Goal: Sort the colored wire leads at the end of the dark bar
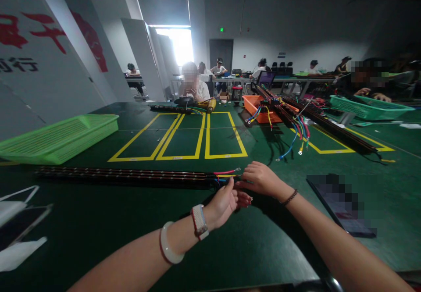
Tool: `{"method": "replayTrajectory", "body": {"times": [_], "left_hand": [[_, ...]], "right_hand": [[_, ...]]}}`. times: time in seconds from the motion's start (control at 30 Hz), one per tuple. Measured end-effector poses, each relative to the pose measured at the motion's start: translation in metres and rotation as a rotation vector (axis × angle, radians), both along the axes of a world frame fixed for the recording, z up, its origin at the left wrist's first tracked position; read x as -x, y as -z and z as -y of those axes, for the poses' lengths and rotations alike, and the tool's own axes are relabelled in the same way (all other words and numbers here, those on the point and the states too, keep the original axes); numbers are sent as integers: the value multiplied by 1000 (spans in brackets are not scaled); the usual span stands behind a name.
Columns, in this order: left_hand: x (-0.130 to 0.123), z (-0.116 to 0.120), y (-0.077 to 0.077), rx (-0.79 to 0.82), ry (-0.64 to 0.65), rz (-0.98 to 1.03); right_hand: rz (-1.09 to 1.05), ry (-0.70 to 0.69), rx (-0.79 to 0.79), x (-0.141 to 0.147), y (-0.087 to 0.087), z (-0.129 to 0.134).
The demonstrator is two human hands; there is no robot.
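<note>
Green basket lies left of black strip.

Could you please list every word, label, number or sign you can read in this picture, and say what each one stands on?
"行": black character, cut off at the edge, on the slanted white wall panel.
Large red characters on the same panel: cropped, not readable.
Small green lit sign above the grey door: too small to read.
Small labels in the yellow floor-tape boxes on the green table: too small.
Dark flat device beside the right hand: blurred.
</note>
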State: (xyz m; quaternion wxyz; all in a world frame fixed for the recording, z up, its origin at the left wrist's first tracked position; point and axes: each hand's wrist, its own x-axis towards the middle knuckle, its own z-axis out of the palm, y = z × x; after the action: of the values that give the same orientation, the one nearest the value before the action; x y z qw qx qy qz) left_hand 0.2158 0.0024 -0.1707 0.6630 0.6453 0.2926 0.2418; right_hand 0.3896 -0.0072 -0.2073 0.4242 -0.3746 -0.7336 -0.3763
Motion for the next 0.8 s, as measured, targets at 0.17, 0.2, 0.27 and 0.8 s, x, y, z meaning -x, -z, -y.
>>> {"method": "replayTrajectory", "body": {"times": [0.17, 0.2, 0.27, 0.8], "left_hand": [[3, 8, -2, -130, 119, -100], [3, 8, -2, -156, 134, -111], [4, 9, -1, -193, 150, -126], [4, 6, 1, -255, 197, -162]], "right_hand": [[-274, 38, 83, 1, 4, -8], [-341, 11, 100, 2, 6, -11], [-428, -58, 148, 3, 10, -17], [-450, -187, 384, 15, 6, -34]]}}
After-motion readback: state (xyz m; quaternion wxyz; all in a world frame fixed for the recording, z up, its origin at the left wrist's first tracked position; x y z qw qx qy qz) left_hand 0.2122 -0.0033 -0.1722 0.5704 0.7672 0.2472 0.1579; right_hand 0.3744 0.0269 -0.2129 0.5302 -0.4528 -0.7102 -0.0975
